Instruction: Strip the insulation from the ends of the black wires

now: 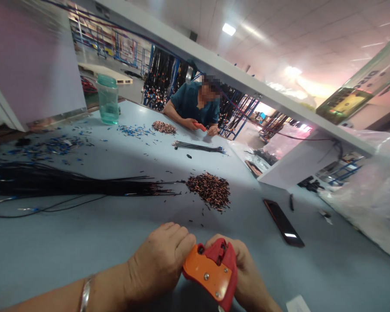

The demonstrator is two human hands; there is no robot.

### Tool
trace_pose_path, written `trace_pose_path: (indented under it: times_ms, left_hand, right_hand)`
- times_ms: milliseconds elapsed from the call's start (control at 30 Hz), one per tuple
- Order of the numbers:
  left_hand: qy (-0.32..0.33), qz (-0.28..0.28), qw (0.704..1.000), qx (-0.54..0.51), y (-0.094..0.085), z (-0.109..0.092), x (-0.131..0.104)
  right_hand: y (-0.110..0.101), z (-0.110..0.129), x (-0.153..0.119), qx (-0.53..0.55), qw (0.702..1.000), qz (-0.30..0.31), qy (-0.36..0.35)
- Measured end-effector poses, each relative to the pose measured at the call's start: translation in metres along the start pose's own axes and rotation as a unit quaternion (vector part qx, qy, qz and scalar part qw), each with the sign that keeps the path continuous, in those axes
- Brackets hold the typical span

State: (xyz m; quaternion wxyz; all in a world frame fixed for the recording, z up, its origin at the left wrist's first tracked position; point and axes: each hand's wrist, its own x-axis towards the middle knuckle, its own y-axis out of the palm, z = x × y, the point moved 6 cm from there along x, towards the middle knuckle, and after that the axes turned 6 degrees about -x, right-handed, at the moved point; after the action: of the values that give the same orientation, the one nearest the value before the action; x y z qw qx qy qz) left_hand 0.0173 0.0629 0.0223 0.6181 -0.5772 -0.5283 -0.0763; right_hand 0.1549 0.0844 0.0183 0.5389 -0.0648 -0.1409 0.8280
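My right hand (243, 271) is wrapped around a red and orange wire stripper (205, 272), whose jaw end faces up and away from me. Close against the tool's left side is my left hand (164, 255), its fingers curled closed. Whatever the left fingers may pinch is hidden from view. Beyond both hands lies a pile of short dark and copper-coloured cut bits (209, 190). A thick bundle of black wires (71, 182) stretches from the left edge toward that pile, with stripped ends at its right.
Blue terminals (55, 145) are scattered at the back left beside a green bottle (108, 99). A phone (283, 223) lies to the right. Across the table (117, 242) a co-worker (195, 104) holds a red tool near another wire bundle (198, 147). Plastic sheeting (370, 190) borders the right edge.
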Motion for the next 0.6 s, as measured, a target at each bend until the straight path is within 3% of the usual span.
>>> trace_pose_path:
  times_ms: [600]
  left_hand:
    - [0.017, -0.008, 1.000, 0.000, -0.0066, -0.0062, 0.0004]
  right_hand:
    - [0.0042, 0.0022, -0.0016, -0.010, 1.000, 0.025, 0.010]
